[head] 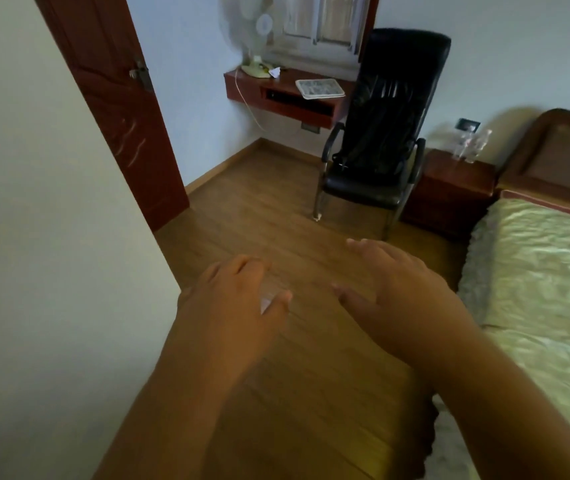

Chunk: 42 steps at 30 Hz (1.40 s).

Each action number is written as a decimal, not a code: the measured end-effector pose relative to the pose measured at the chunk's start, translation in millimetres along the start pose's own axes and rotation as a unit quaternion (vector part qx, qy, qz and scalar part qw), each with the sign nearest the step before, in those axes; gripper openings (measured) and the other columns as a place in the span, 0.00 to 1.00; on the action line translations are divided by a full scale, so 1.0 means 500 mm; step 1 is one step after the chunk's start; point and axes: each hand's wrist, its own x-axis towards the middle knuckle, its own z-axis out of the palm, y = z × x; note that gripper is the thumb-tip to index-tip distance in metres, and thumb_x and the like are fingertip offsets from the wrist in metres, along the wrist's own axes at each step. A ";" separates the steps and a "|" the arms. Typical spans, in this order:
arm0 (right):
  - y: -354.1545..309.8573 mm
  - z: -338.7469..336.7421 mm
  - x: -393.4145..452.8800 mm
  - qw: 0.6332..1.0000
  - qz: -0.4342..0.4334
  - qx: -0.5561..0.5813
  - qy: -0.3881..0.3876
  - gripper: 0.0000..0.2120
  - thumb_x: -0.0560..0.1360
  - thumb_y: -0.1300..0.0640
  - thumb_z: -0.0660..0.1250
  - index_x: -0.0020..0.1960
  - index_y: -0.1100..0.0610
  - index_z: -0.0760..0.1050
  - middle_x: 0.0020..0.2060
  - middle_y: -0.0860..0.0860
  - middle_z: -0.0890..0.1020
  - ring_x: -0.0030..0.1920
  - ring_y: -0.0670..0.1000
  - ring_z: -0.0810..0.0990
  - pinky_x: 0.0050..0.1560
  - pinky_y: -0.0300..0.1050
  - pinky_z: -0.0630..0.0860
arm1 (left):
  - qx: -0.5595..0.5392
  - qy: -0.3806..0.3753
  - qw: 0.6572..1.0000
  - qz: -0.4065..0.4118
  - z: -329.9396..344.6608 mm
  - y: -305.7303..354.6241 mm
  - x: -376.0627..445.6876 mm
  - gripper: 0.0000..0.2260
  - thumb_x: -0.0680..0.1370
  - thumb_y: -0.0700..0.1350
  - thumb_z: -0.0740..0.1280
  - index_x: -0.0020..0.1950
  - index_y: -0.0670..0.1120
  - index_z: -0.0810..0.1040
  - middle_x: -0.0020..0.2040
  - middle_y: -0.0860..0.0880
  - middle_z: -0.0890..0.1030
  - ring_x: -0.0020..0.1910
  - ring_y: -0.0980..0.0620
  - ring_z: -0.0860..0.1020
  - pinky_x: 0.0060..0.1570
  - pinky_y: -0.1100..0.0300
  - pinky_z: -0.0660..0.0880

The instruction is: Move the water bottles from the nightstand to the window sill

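Observation:
Clear water bottles stand upright at the back of a dark red nightstand, between a black chair and the bed's headboard. The window with its sill sits far back at the top centre, above a wall-mounted red shelf. My left hand and my right hand hover palm-down over the wooden floor in the foreground, fingers apart, both empty and far from the bottles.
A black armchair stands between the shelf and the nightstand. The red shelf holds a fan base and a white tray. A bed with a pale green cover fills the right side. A red door hangs open at left, beside a white wall.

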 end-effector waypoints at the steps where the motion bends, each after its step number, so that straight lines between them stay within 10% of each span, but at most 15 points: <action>1: 0.009 0.000 0.008 1.000 0.012 0.001 0.001 0.36 0.71 0.28 0.55 0.76 0.37 0.52 0.76 0.41 0.63 0.74 0.49 0.64 0.70 0.54 0.65 | -0.005 -0.004 1.000 0.014 0.003 0.006 0.017 0.29 0.77 0.70 0.55 0.74 0.59 0.66 0.75 0.56 0.68 0.72 0.52 0.68 0.65 0.51 0.69; 20: 0.312 -0.083 0.304 0.997 0.059 0.054 0.017 0.35 0.74 0.32 0.62 0.77 0.41 0.56 0.75 0.44 0.66 0.74 0.51 0.66 0.69 0.55 0.68 | 0.001 0.023 0.994 0.104 0.066 0.285 0.353 0.26 0.76 0.69 0.54 0.72 0.64 0.64 0.71 0.62 0.69 0.65 0.62 0.63 0.56 0.58 0.62; 42: 0.699 -0.192 0.408 0.970 0.227 0.059 0.062 0.34 0.76 0.33 0.60 0.78 0.41 0.55 0.77 0.43 0.62 0.75 0.50 0.63 0.71 0.57 0.67 | -0.016 -0.111 0.955 0.275 0.225 0.686 0.690 0.27 0.77 0.67 0.57 0.76 0.62 0.64 0.74 0.62 0.66 0.74 0.57 0.62 0.71 0.46 0.66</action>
